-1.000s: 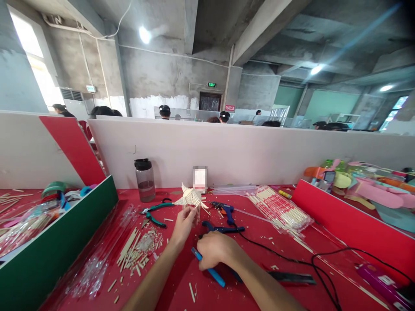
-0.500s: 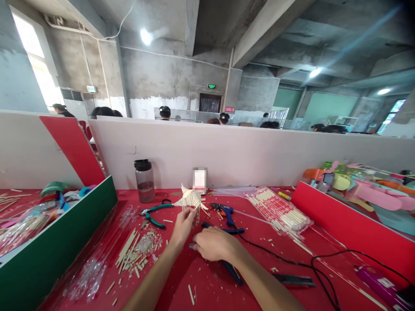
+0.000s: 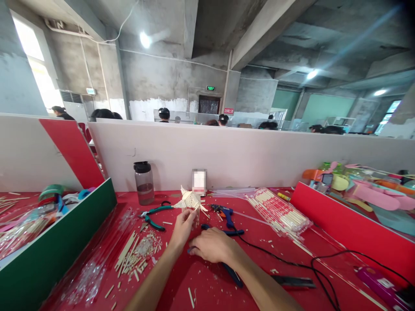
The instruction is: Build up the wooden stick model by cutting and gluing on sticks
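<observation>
A pale star-shaped piece made of thin wooden sticks [image 3: 190,200] is near the middle of the red table. My left hand [image 3: 183,222] pinches its lower edge. To the right and nearer, my right hand [image 3: 210,245] is bent low over the table, its fingers curled; what they hold, if anything, is hidden beneath the hand. Blue-handled pliers [image 3: 231,274] lie partly under that hand. Just behind it rests a blue glue gun [image 3: 228,216]. Green-handled pliers [image 3: 155,224] lie left of the star.
Cut sticks [image 3: 128,255] and scraps lie at left, near clear plastic wrap [image 3: 94,268]. A bottle [image 3: 144,183] stands by the pale partition [image 3: 259,160]. Bundled sticks [image 3: 280,211], a black cable [image 3: 275,250], a cutter [image 3: 295,282] and a purple tool [image 3: 382,285] are at right.
My right hand has shifted very slightly left over the table. The star and my left hand look nearly unchanged.
</observation>
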A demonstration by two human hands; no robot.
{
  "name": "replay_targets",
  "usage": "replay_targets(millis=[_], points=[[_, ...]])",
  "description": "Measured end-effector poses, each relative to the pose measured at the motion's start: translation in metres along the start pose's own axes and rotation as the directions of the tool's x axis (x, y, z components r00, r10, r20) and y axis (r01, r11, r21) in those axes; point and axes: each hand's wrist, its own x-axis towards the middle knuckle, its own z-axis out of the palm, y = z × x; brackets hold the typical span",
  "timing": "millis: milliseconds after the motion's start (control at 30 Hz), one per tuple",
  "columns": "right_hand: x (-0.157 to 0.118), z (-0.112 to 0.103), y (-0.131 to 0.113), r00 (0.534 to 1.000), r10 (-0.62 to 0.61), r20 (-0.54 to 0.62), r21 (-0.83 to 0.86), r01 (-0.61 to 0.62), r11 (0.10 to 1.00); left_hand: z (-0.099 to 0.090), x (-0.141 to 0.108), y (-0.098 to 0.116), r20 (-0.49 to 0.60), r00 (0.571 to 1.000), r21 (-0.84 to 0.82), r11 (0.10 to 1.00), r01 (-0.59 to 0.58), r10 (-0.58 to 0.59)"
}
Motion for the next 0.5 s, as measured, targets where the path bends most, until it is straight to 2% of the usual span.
replay_targets(millis=[100, 300, 500], points=[[-0.001, -0.003, -0.001, 0.999, 0.039, -0.001, 0.020, -0.039, 0.999, 0.000, 0.001, 0.000, 0.003, 1.000, 0.006, 1.000, -0.003, 0.003], [-0.004, -0.010, -0.001, 0.979, 0.118, 0.165, 0.027, -0.124, 0.992, -0.001, 0.000, 0.001, 0.019, 1.000, 0.020, 1.000, 0.000, -0.001], [-0.015, -0.028, 0.009, 0.954, 0.106, 0.279, 0.002, -0.111, 0.994, -0.002, 0.000, 0.000, 0.020, 1.000, 0.026, 1.000, -0.013, 0.012]])
